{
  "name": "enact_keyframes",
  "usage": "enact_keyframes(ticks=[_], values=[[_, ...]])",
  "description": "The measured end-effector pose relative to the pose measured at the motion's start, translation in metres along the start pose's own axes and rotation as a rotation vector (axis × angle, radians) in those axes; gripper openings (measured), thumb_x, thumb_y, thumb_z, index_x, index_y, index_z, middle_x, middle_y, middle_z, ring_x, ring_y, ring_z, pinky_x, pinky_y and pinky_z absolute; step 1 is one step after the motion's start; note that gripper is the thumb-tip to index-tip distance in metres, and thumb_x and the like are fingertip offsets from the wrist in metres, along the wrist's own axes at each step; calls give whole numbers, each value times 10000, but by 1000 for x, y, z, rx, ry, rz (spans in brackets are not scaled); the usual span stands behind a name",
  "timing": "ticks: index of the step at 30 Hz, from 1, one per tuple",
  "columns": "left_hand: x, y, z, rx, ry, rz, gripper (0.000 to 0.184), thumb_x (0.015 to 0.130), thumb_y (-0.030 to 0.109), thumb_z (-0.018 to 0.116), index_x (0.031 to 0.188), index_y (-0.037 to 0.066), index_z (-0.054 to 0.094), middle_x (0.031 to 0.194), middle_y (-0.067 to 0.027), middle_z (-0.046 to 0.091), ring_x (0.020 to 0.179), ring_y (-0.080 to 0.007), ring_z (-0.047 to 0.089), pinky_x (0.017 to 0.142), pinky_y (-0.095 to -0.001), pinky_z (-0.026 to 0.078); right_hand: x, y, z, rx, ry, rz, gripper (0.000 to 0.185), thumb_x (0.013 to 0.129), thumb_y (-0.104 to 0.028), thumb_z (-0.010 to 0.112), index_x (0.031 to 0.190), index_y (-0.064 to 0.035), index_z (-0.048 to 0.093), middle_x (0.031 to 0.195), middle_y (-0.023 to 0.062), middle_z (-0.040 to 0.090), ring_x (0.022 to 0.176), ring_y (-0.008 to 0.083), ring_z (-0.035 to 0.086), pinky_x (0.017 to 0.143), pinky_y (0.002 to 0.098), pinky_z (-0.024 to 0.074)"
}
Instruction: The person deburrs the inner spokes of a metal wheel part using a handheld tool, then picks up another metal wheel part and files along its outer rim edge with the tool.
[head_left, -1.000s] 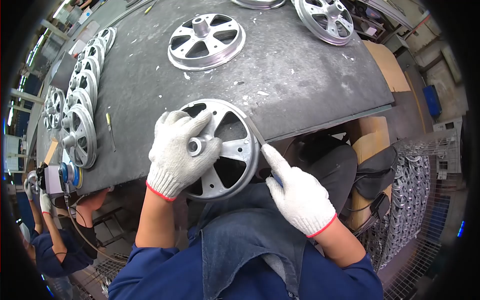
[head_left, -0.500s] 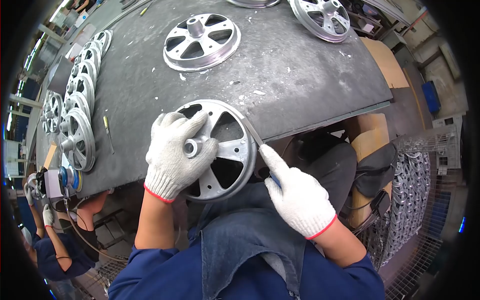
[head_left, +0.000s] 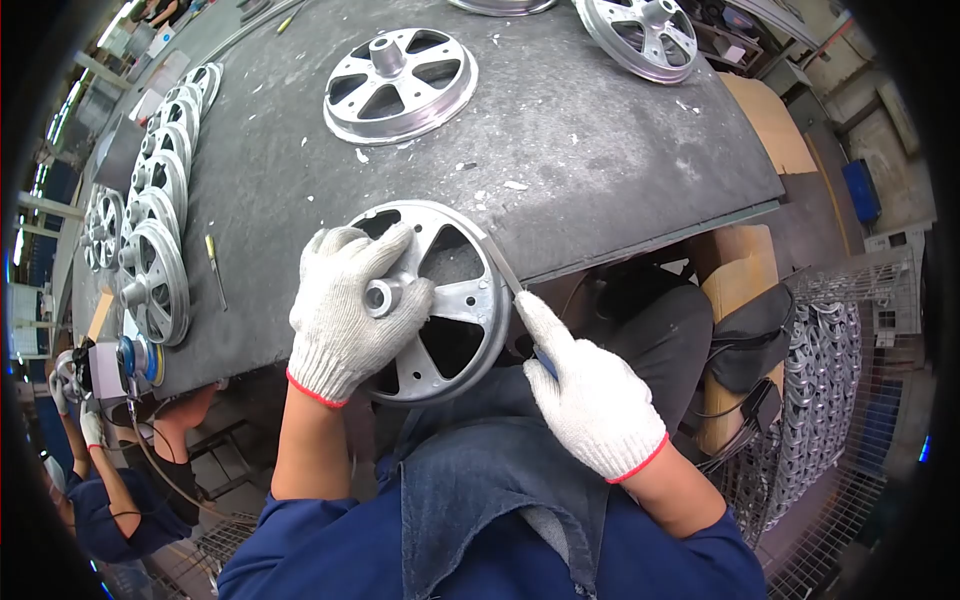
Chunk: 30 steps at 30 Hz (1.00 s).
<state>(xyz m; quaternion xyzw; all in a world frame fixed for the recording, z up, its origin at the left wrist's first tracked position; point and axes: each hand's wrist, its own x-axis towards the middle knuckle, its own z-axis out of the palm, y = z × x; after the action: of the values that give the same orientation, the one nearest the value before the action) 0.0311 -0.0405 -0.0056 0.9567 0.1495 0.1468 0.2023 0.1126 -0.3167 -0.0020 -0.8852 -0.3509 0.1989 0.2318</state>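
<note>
A silver spoked metal wheel (head_left: 462, 301) is held tilted at the table's front edge. My left hand (head_left: 345, 295), in a white knitted glove, wraps its fingers over the spokes beside the hub and grips it. In my right hand (head_left: 598, 405), also gloved, is a flat file (head_left: 503, 264) with a blue handle mostly hidden by the fingers. The index finger stretches along the file, whose blade lies against the right side of the wheel's rim.
Another wheel (head_left: 400, 85) lies hub-up on the dark table (head_left: 600, 170) among pale shavings. A row of wheels (head_left: 160, 190) leans along the left. A yellow-handled tool (head_left: 215, 270) lies nearby. A wire basket (head_left: 830, 390) of metal parts stands right; a co-worker (head_left: 120, 495) is at left.
My right hand has shifted slightly left with the file, which stays against the rim. The wheel and my left hand look nearly unchanged.
</note>
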Motion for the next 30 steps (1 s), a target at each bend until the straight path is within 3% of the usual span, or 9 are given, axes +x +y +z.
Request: enact_keyframes(ticks=[6, 8, 9, 11, 12, 19, 22, 30], values=[[1, 1, -1, 28, -19, 26, 599, 821, 259, 881, 1381, 52, 834, 1220, -220, 773, 1249, -428, 698, 1157, -509, 526, 1, 3, 0, -109, -21, 19, 725, 1114, -262, 707, 1796, -250, 458, 917, 224, 744, 753, 424, 771, 720, 550, 651], [-1, 2, -1, 28, 7, 0, 597, 820, 251, 883, 1382, 55, 833, 1227, -213, 775, 1253, -424, 698, 1153, -508, 530, 4, 16, -2, 3, -27, -95, 746, 1112, -217, 689, 1811, -190, 431, 922, 194, 758, 661, 334, 754, 653, 488, 644], [0, 2, -1, 29, 8, 1, 597, 820, 251, 883, 1382, 55, 833, 1227, -213, 775, 1253, -424, 698, 1153, -508, 530, 9, 16, -9, 3, -26, -96, 746, 1112, -217, 689, 1811, -190, 431, 922, 194, 758, 661, 334, 754, 653, 488, 644], [1, 0, -1, 21, -5, 34, 582, 824, 237, 880, 1374, 53, 836, 1228, -212, 778, 1252, -422, 698, 1154, -508, 529, 20, 15, -30, 846, -368, 202, 778, 1107, -171, 658, 1831, -124, 376, 916, 145, 750, 565, 207, 690, 544, 389, 596], [2, -1, -1, 19, -5, 36, 582, 824, 237, 880, 1374, 53, 836, 1228, -212, 778, 1252, -422, 698, 1154, -508, 529, 25, 18, -37, 980, -464, 279, 810, 1109, -155, 632, 1850, -91, 312, 901, 100, 719, 524, 127, 619, 478, 306, 538], [3, 3, -5, 10, -41, 19, 575, 818, 215, 882, 1360, 29, 840, 1159, -198, 794, 1223, -408, 711, 1158, -493, 521, 28, 50, -5, 1561, -532, 370, 798, 1150, -152, 619, 1867, -120, 271, 818, 76, 672, 495, 138, 589, 452, 302, 528], [3, 1, -2, 22, -19, 25, 585, 810, 216, 884, 1362, 27, 842, 1148, -196, 796, 1211, -404, 714, 1157, -489, 520, 30, 50, -11, 1366, -491, 364, 777, 1155, -154, 617, 1859, -113, 292, 822, 71, 675, 487, 137, 567, 449, 308, 522], [4, 7, -8, 16, -78, 2, 595, 800, 220, 886, 1372, 58, 848, 1183, -201, 788, 1212, -408, 715, 1152, -493, 526, 28, 49, -7, 1357, -523, 313, 800, 1138, -154, 626, 1857, -100, 282, 814, 65, 648, 508, 135, 579, 479, 303, 548]])
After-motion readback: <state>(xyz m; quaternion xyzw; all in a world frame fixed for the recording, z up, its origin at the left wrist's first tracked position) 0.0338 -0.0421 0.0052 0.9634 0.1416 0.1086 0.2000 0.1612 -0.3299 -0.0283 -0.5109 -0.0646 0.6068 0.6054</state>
